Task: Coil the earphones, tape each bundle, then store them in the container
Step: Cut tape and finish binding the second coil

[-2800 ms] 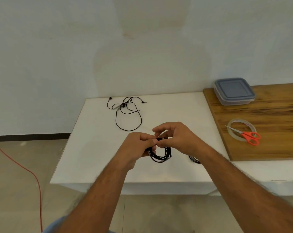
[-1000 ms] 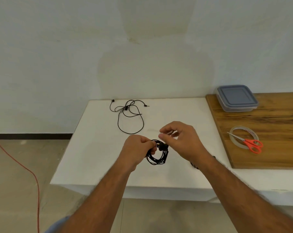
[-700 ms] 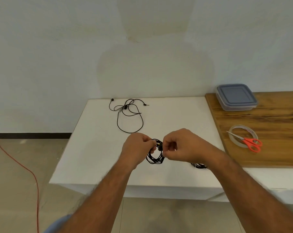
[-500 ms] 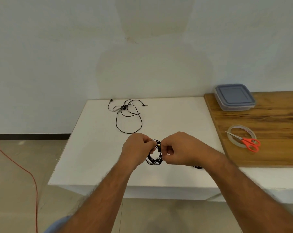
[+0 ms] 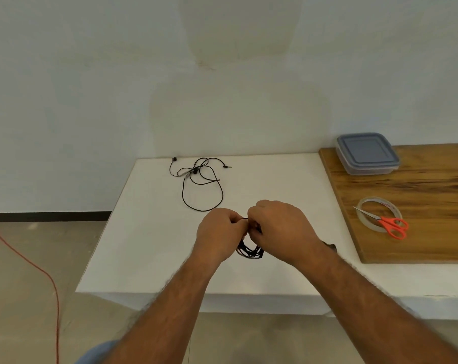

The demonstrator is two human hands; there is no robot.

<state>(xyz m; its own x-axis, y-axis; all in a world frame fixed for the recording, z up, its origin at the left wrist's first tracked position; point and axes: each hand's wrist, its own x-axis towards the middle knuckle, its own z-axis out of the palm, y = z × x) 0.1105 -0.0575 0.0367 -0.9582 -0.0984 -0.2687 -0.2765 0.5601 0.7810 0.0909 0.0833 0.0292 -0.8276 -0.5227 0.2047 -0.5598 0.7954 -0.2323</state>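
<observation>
A black coiled earphone bundle point(image 5: 251, 251) hangs between both hands just above the white table point(image 5: 149, 232). My left hand point(image 5: 218, 236) grips its left side with curled fingers. My right hand point(image 5: 277, 229) pinches the top of the coil against the left hand. Loose black earphones point(image 5: 201, 179) lie uncoiled at the table's far edge. Another dark bundle point(image 5: 330, 246) peeks out behind my right wrist, mostly hidden. A clear tape roll point(image 5: 364, 219) lies on the wooden board with red-handled scissors point(image 5: 392, 225) across it. The lidded grey container point(image 5: 367, 153) stands at the board's far corner.
The wooden board point(image 5: 419, 190) covers the table's right part. A white wall rises right behind the table. A red cable point(image 5: 38, 269) runs across the floor at the left.
My right hand, lifted with spread fingers a second ago, has come down and closed on the top of the coil. The left hand has kept its hold on the bundle.
</observation>
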